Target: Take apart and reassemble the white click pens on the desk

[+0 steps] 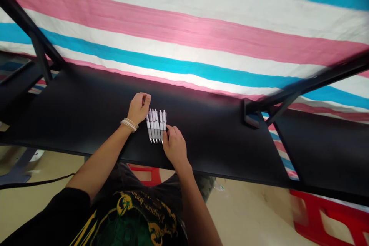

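Several white-and-grey click pens (155, 125) lie side by side on the black table (213, 134), their clip ends pointing away from me and their silver tips towards me. A small gap parts the two rightmost pens from the others. My left hand (140, 107), with a pale beaded bracelet (129, 124) at its wrist, rests at the upper left of the row. Its fingers are curled in, and nothing shows between them. At the row's right end, my right hand (175, 144) has thumb and forefinger closed on the lower part of the outermost pen.
A striped pink, white and blue cloth (184, 27) hangs beyond the table's far edge. Black slanted supports (43, 57) stand at the left and a black bracket (250, 115) at the right. Red stools (328, 219) stand below, one partly under the near edge.
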`<move>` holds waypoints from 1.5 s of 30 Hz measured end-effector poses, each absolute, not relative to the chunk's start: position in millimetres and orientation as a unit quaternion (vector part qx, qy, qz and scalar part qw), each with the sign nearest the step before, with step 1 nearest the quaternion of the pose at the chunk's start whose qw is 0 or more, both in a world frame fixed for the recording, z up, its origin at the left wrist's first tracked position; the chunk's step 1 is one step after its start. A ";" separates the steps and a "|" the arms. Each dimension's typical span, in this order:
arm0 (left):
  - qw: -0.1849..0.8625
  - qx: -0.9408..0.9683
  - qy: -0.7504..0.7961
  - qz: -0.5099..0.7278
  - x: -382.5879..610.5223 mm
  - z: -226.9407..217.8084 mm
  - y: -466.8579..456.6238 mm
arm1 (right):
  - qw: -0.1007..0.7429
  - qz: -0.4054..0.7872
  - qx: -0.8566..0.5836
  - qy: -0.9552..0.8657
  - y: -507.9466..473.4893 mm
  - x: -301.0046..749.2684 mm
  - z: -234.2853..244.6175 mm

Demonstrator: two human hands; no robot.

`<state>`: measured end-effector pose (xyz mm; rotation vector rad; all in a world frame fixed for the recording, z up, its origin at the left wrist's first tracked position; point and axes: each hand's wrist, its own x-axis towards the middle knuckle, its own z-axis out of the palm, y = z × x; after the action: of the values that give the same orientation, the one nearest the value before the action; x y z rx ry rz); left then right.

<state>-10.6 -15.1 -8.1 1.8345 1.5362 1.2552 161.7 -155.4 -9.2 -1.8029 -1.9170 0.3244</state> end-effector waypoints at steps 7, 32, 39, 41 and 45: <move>0.186 0.682 0.593 0.387 -14.2 -11.8 -20.9 | 0.250 0.125 -0.665 -0.692 -155.0 159.9 -9.1; 0.239 0.657 0.545 0.463 -7.1 -3.8 -24.0 | 0.288 0.134 -0.687 -0.653 -160.4 182.2 -1.5; 0.584 0.528 0.364 0.498 2.3 1.8 -24.8 | 0.377 0.271 -0.561 -0.686 -122.7 192.9 23.4; 0.643 0.492 0.332 0.484 2.9 3.9 -24.5 | 0.385 0.300 -0.527 -0.695 -106.0 189.1 27.8; 0.647 0.425 0.333 0.538 2.6 2.4 -17.9 | 0.415 0.332 -0.520 -0.669 -70.7 183.3 26.4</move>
<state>2.6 -17.9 2.4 0.9664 0.7575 1.2238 183.3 -70.7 26.4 -1.3056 -1.6811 0.8349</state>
